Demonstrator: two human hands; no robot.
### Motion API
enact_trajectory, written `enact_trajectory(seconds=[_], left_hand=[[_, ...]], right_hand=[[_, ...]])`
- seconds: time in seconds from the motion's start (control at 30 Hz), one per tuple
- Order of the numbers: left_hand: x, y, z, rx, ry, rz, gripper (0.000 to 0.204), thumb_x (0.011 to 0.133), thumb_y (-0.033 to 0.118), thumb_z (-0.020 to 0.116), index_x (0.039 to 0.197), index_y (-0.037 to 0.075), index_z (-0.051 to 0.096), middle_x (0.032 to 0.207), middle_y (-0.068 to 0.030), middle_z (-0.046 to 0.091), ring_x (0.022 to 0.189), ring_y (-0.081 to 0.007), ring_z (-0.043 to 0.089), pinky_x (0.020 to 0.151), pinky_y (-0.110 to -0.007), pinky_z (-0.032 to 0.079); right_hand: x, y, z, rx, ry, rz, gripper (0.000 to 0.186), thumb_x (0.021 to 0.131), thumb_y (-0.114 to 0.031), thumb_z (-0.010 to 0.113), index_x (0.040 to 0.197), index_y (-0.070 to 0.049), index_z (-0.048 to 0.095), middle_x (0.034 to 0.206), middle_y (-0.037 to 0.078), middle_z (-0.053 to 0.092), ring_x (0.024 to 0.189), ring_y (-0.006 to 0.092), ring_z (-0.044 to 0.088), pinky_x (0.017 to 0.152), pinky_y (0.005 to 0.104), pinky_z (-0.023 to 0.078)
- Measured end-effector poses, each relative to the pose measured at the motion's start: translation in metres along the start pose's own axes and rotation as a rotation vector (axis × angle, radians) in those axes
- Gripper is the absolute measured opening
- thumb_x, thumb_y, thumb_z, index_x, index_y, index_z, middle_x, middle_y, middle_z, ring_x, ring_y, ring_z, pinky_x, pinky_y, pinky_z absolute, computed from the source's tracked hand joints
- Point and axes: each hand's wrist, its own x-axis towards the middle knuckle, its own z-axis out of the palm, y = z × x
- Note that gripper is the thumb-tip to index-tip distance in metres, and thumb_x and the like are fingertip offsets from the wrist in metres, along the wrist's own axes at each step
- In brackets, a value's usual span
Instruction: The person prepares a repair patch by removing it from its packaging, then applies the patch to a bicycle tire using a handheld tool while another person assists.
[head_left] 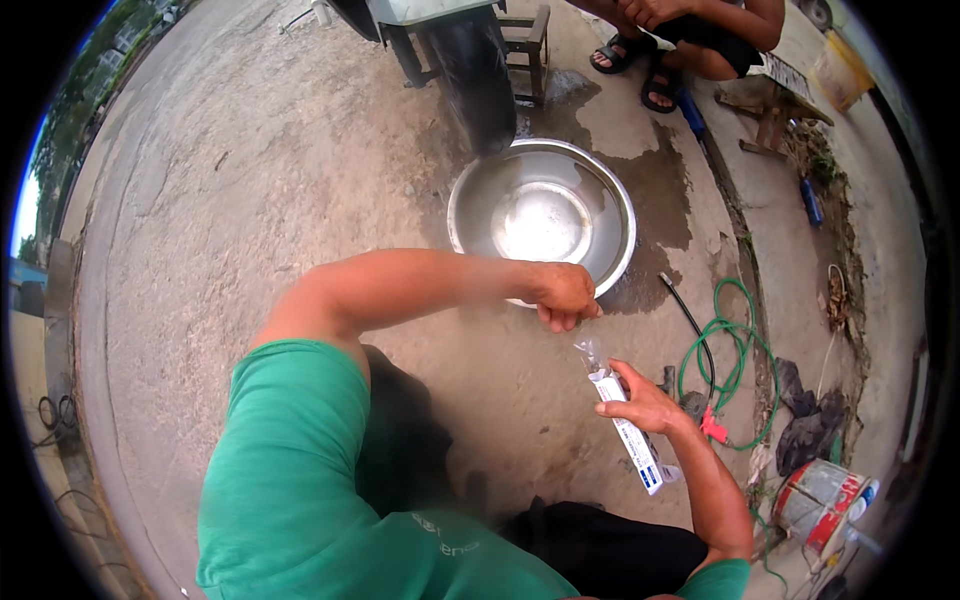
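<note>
My right hand (pixel 645 400) grips a long, narrow white box (pixel 632 440) with small dark print and blue marks. Clear plastic wrap (pixel 590 350) sticks out loosely from the box's far end. My left hand (pixel 568 294) is closed, its fingers curled and pinched together. It hovers by the near rim of a wide metal basin (pixel 625 225), a short way from the plastic. Whatever the left fingers hold, if anything, is too small or hidden to make out. The shiny basin stands on the ground under a black tyre (pixel 475 90).
Beyond the basin is a small wooden stool (pixel 540 50); another person's sandalled feet (pixel 655 85) are to its right. A green hose (pixel 740 350) lies coiled on the right, near dark rags (pixel 808 430). A red and white bucket (pixel 822 505) stands at lower right. Wet patches darken the concrete (pixel 655 190).
</note>
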Motion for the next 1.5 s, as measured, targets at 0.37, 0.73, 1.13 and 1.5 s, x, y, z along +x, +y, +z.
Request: enact_trajectory(seconds=[0.37,0.73,1.13,1.5], left_hand=[[-0.074,-0.006,-0.027,0.209,0.157,0.063,0.026,0.096,0.028,0.059,0.101,0.004,0.070,0.078,-0.0095,0.070,0.068,-0.0178,0.068,0.060,-0.035,0.054],[-0.114,0.049,-0.125,-0.265,0.728,0.484,0.043,0.102,0.031,0.062,0.134,0.002,0.063,0.073,-0.0044,0.063,0.053,-0.0095,0.050,0.050,-0.027,0.042],[-0.036,0.011,-0.004,0.201,-0.077,0.751,0.044,0.098,0.025,0.070,0.137,0.006,0.064,0.122,-0.0123,0.068,0.121,-0.0250,0.062,0.101,-0.039,0.049],[-0.031,0.022,0.005,-0.136,-0.175,0.569,0.028,0.106,0.025,0.061,0.118,0.003,0.073,0.109,-0.0047,0.069,0.099,-0.0144,0.062,0.086,-0.032,0.051]], right_hand=[[0.015,0.007,0.005,-0.003,-0.190,-0.010,0.108,0.079,-0.046,0.082,0.162,-0.001,0.028,0.148,0.029,0.053,0.137,0.0368,0.054,0.114,0.0411,0.042],[0.002,-0.007,-0.016,0.407,-0.236,-0.027,0.092,0.086,-0.036,0.078,0.158,-0.002,0.033,0.134,0.022,0.060,0.113,0.0272,0.066,0.101,0.0415,0.051],[-0.019,-0.024,-0.037,0.710,-0.319,-0.151,0.100,0.076,-0.040,0.081,0.156,-0.002,0.035,0.131,0.020,0.062,0.108,0.0272,0.070,0.099,0.0430,0.054],[-0.032,-0.031,-0.054,0.490,-0.182,-0.227,0.115,0.066,-0.038,0.090,0.160,-0.002,0.033,0.139,0.016,0.059,0.123,0.0244,0.062,0.106,0.0416,0.049]])
